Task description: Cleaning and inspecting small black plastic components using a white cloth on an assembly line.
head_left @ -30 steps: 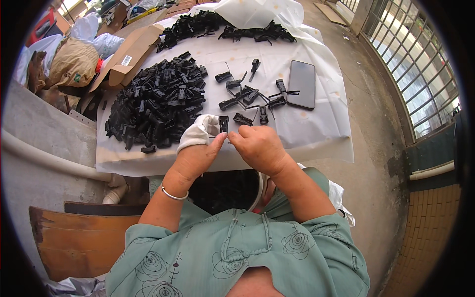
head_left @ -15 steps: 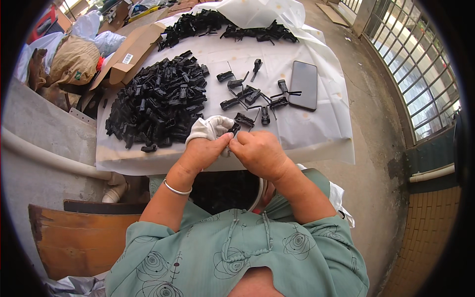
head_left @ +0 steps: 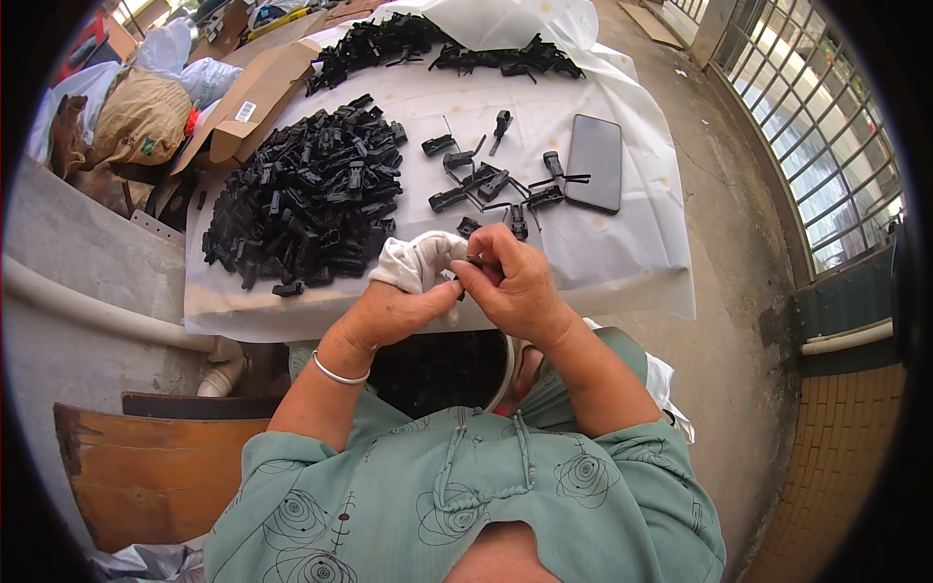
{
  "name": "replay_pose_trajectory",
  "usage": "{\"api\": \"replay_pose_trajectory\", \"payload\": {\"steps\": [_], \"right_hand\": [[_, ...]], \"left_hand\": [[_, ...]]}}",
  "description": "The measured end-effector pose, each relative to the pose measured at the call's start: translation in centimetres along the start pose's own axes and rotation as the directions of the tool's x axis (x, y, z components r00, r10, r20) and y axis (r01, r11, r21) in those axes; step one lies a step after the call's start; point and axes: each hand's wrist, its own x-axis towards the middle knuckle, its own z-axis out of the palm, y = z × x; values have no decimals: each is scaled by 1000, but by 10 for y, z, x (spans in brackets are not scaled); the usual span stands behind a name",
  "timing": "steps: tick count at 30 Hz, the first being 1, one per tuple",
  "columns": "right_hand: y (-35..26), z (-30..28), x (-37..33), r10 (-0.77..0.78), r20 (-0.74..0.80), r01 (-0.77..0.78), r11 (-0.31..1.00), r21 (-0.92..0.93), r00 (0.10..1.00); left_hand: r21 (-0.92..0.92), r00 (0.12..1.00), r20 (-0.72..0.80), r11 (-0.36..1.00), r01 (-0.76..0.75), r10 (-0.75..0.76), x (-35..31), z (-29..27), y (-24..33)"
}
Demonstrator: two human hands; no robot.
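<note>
Both hands meet above the near edge of the white-covered table. My left hand, with a white glove over its fingers and a bare thumb, is closed on a small black plastic part. Bare and pinched, my right hand grips the same part from the right; fingers cover most of it. Just beyond lie several loose black plastic parts with thin stems. A large heap of like black parts spreads to the left of them.
A dark phone lies right of the loose parts. Bundles of black pieces line the far edge, near an open cardboard box. Below the table edge, a round container with a pale rim sits by my lap. A barred window stands at right.
My right hand has turned and lifted its fingers over the left fingertips, now covering more of the part. The left hand stays about where it was. The view has shifted slightly.
</note>
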Motion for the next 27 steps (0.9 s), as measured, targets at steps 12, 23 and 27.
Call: {"api": "replay_pose_trajectory", "payload": {"steps": [12, 23, 27], "right_hand": [[3, -3, -1, 131, 207, -149, 986, 72, 969], [7, 15, -5, 142, 84, -150, 985, 86, 986], [2, 11, -9, 260, 163, -290, 936, 200, 952]], "left_hand": [[249, 956, -286, 959, 138, -63, -2, 10, 4], [573, 926, -239, 812, -109, 293, -2, 6, -8], [452, 939, -249, 886, -104, 237, -5, 10, -4]]}}
